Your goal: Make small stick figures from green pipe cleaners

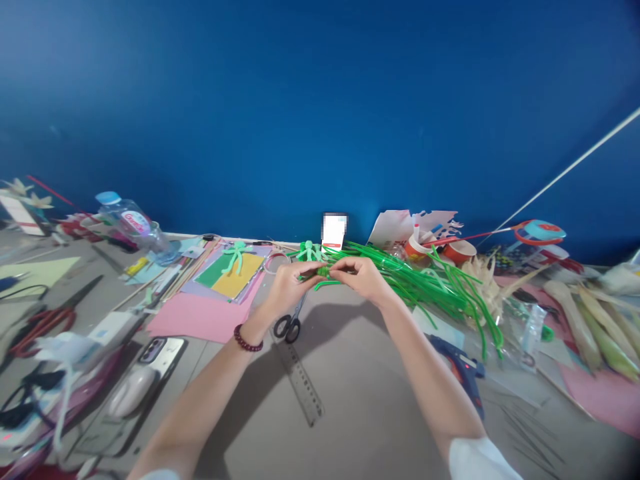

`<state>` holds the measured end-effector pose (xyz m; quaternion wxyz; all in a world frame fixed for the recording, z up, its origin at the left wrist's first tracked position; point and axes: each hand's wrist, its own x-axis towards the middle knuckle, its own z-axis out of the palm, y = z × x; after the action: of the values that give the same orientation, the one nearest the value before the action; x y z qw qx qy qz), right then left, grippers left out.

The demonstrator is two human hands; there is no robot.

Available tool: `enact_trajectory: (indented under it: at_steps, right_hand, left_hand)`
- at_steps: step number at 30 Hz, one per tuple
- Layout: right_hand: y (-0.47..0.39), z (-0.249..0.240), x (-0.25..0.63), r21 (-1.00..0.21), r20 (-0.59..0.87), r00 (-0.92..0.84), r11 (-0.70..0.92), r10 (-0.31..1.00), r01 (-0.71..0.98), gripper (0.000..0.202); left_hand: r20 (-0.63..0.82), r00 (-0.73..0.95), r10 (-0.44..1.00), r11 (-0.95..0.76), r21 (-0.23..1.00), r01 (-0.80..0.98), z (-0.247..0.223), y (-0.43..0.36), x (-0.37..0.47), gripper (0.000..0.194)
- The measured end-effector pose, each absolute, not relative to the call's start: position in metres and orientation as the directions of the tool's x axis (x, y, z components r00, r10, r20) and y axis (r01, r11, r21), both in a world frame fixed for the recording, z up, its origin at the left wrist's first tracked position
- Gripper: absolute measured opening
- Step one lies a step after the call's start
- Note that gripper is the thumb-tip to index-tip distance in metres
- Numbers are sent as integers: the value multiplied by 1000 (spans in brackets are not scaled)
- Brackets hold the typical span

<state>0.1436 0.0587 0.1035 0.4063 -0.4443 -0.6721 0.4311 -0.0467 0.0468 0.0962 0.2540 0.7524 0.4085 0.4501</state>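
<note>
Beyond the scissors (294, 320), left hand (290, 285) and right hand (364, 279) pinch one green piece (323, 272); likely fault: unravelling, should either pinch slacken and the piece spring back.

The person wears on the left wrist a bracelet (249, 338) which is made of small, round beads, dark red to brown in colour, set closely one beside another. The hands (367, 279) are bare, and both forearms (213, 390) are also bare. The right sleeve (481, 460) is white, with a slightly bluish tone, and it looks plain. Of the left sleeve (160, 475), only a small pale edge can be seen, also whitish.
</note>
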Motion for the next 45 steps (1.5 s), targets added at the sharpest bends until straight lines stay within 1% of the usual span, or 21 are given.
enact_trajectory:
  at_steps: [4,9,11,35,40,45]
  right_hand:
    - [59,107,147,-941,172,-249,234,953,246,18]
    - [59,110,150,-933,184,-236,245,954,263,18]
    - [59,110,150,-932,187,-243,250,952,264,18]
    - [60,106,151,-927,183,-247,251,952,279,19]
    - [59,106,149,-928,198,-246,263,949,264,17]
    - [57,109,147,-921,213,-249,279,945,270,17]
  left_hand:
    - [483,257,837,-547,760,352,102,47,-47,30]
    - [590,236,773,-633,684,363,102,49,-49,16]
    - [606,237,760,-647,669,364,102,49,-48,14]
    - [559,250,791,-611,704,362,106,46,-48,9]
    - [588,259,767,-641,672,372,105,45,-48,10]
    - [641,283,714,-692,583,426,102,45,-48,11]
